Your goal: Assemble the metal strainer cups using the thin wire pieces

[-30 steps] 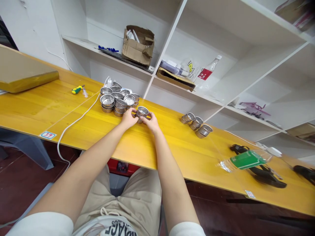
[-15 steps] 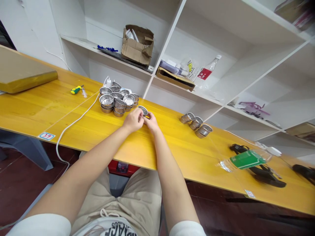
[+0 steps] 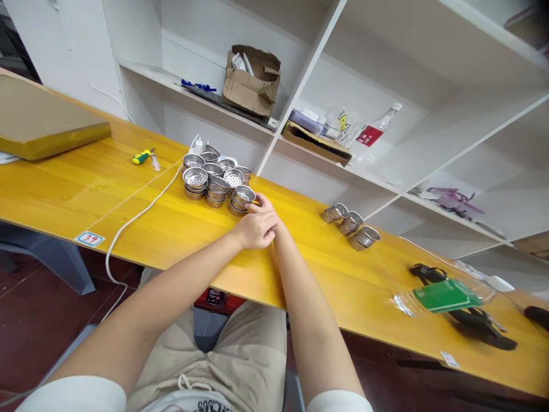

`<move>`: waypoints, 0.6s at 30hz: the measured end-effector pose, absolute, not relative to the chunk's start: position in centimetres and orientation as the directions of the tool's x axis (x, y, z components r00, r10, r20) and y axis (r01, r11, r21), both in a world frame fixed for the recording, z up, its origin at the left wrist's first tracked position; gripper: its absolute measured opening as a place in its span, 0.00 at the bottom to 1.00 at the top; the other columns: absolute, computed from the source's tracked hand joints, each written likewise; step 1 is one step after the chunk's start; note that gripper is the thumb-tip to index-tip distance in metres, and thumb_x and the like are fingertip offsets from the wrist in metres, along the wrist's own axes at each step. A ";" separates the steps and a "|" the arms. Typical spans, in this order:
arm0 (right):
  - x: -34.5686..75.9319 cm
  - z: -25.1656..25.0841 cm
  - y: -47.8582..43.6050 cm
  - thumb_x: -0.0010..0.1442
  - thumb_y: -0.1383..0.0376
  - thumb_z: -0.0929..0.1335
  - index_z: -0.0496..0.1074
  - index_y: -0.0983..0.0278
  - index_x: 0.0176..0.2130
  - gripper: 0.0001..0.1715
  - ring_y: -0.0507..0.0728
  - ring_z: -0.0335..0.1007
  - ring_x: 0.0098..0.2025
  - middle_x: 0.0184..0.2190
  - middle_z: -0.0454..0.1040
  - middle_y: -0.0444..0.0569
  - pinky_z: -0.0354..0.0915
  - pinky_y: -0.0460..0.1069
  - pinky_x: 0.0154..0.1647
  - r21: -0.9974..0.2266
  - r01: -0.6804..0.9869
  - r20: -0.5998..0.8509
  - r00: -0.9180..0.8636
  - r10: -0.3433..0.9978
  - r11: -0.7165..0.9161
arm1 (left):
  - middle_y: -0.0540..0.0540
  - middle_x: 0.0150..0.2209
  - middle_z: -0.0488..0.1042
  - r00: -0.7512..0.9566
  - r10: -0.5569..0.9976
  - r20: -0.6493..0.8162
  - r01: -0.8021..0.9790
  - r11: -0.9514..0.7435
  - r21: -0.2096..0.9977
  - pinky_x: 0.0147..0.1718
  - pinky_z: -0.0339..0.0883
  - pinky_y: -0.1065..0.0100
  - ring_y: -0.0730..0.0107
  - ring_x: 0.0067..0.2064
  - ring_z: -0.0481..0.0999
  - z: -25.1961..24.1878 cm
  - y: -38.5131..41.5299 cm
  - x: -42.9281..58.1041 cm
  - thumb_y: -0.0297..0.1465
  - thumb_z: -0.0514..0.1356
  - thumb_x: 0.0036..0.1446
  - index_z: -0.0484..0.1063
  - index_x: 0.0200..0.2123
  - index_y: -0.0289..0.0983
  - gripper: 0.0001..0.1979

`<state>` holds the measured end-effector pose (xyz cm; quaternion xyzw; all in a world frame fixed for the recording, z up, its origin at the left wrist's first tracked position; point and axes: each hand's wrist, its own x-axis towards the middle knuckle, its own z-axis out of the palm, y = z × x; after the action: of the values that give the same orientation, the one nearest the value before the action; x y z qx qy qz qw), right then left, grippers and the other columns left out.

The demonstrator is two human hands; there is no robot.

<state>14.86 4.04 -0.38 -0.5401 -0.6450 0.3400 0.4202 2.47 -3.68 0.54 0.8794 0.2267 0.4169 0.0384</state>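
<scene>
Perforated metal strainer cups (image 3: 210,177) stand stacked in a cluster on the yellow table (image 3: 171,229). One strainer cup (image 3: 244,195) sits on another at the cluster's right edge. My right hand (image 3: 265,207) reaches it, fingertips pinched at its right rim; most of that hand is hidden. My left hand (image 3: 253,230) lies curled over my right hand, with nothing visible in it. Three more cups (image 3: 351,220) lie on their sides in a row further right, away from both hands.
A white cable (image 3: 141,209) runs across the table and off its front edge. A screwdriver (image 3: 143,155) and a gold board (image 3: 38,123) lie left. A green-labelled plastic bottle (image 3: 441,287) lies right. White shelves behind hold a cardboard box (image 3: 251,80).
Both hands held a cup up between them; it now sits stacked at the cluster's right edge. My left hand has come over my right hand. The view shifted slightly.
</scene>
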 end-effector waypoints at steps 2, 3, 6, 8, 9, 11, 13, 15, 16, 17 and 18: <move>14.4 -0.2 4.5 0.50 0.59 0.75 0.72 0.64 0.52 0.31 0.62 0.75 0.52 0.51 0.78 0.52 0.72 0.54 0.54 -0.895 0.371 0.231 -0.084 0.969 0.246 | 0.43 0.34 0.75 0.544 0.414 0.730 0.384 -0.896 0.222 0.37 0.69 0.62 0.60 0.38 0.76 0.5 -3.5 2.4 0.24 0.55 0.56 0.66 0.34 0.39 0.04; 14.2 -0.1 4.7 0.49 0.59 0.75 0.72 0.64 0.51 0.30 0.61 0.75 0.53 0.51 0.78 0.52 0.72 0.54 0.54 -0.898 0.351 0.250 -0.091 0.964 0.265 | 0.44 0.34 0.75 0.545 0.409 0.732 0.390 -0.897 0.211 0.37 0.69 0.63 0.60 0.37 0.76 0.5 -3.5 2.4 0.24 0.54 0.56 0.67 0.34 0.38 0.04; 13.5 0.4 4.7 0.48 0.59 0.76 0.71 0.62 0.50 0.30 0.61 0.73 0.55 0.52 0.78 0.52 0.71 0.54 0.56 -0.920 0.287 0.247 -0.106 0.963 0.268 | 0.44 0.35 0.75 0.558 0.411 0.721 0.410 -0.892 0.192 0.37 0.69 0.63 0.61 0.38 0.76 0.3 -3.3 2.4 0.25 0.55 0.57 0.68 0.37 0.37 0.05; 13.1 0.9 4.3 0.48 0.59 0.76 0.71 0.62 0.51 0.32 0.61 0.73 0.56 0.52 0.78 0.52 0.71 0.54 0.56 -0.932 0.256 0.233 -0.119 0.965 0.257 | 0.43 0.36 0.76 0.576 0.418 0.702 0.421 -0.888 0.183 0.38 0.69 0.63 0.60 0.39 0.76 0.3 -3.2 2.4 0.25 0.55 0.58 0.69 0.38 0.37 0.05; 13.0 1.0 4.1 0.48 0.59 0.76 0.71 0.62 0.52 0.32 0.61 0.72 0.57 0.52 0.78 0.53 0.71 0.55 0.55 -0.937 0.244 0.227 -0.120 0.967 0.250 | 0.43 0.37 0.76 0.584 0.422 0.694 0.426 -0.887 0.180 0.38 0.69 0.63 0.60 0.39 0.76 0.2 -3.2 2.4 0.25 0.55 0.58 0.69 0.38 0.37 0.05; 12.9 1.1 3.8 0.48 0.58 0.76 0.70 0.62 0.53 0.34 0.62 0.71 0.59 0.54 0.77 0.54 0.72 0.55 0.54 -0.945 0.224 0.217 -0.110 0.970 0.237 | 0.43 0.37 0.76 0.593 0.428 0.682 0.431 -0.884 0.180 0.37 0.69 0.63 0.60 0.40 0.77 0.3 -3.2 2.4 0.25 0.55 0.59 0.69 0.38 0.37 0.05; 12.9 0.7 3.5 0.48 0.57 0.76 0.70 0.61 0.54 0.35 0.64 0.70 0.61 0.57 0.75 0.56 0.73 0.56 0.53 -0.951 0.213 0.209 -0.090 0.974 0.224 | 0.43 0.38 0.76 0.596 0.439 0.673 0.436 -0.880 0.188 0.36 0.68 0.63 0.60 0.40 0.77 0.4 -3.2 2.4 0.26 0.55 0.59 0.69 0.39 0.37 0.05; 13.0 -0.1 3.5 0.48 0.58 0.75 0.70 0.61 0.54 0.34 0.65 0.70 0.61 0.59 0.74 0.56 0.74 0.57 0.51 -0.951 0.215 0.216 -0.052 0.975 0.222 | 0.42 0.38 0.76 0.597 0.452 0.663 0.442 -0.875 0.198 0.35 0.67 0.63 0.59 0.40 0.77 0.5 -3.3 2.4 0.26 0.55 0.60 0.70 0.39 0.36 0.05; 13.1 -0.5 3.5 0.48 0.58 0.75 0.70 0.61 0.53 0.34 0.66 0.71 0.61 0.58 0.74 0.57 0.73 0.57 0.51 -0.948 0.226 0.224 -0.027 0.974 0.224 | 0.42 0.38 0.77 0.598 0.457 0.659 0.444 -0.873 0.203 0.35 0.67 0.63 0.59 0.40 0.77 0.6 -3.3 2.4 0.26 0.55 0.60 0.70 0.39 0.36 0.05; 13.4 -0.7 3.6 0.48 0.59 0.74 0.70 0.62 0.53 0.32 0.66 0.72 0.60 0.57 0.74 0.57 0.73 0.56 0.52 -0.942 0.250 0.233 0.001 0.973 0.225 | 0.42 0.39 0.77 0.600 0.460 0.655 0.442 -0.873 0.207 0.34 0.66 0.63 0.59 0.40 0.77 0.5 -3.3 2.3 0.26 0.55 0.60 0.70 0.39 0.36 0.05; 13.7 -0.8 3.5 0.49 0.60 0.74 0.71 0.63 0.52 0.31 0.65 0.73 0.58 0.55 0.75 0.57 0.73 0.56 0.52 -0.932 0.289 0.235 0.030 0.972 0.217 | 0.42 0.40 0.77 0.606 0.460 0.649 0.438 -0.874 0.211 0.33 0.65 0.63 0.59 0.40 0.77 0.5 -3.4 2.3 0.26 0.55 0.60 0.70 0.39 0.36 0.06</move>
<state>13.68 3.50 -0.81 -0.5215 -0.6045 0.3461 0.4929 2.34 -3.36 0.52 0.8960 0.2506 0.3663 0.0152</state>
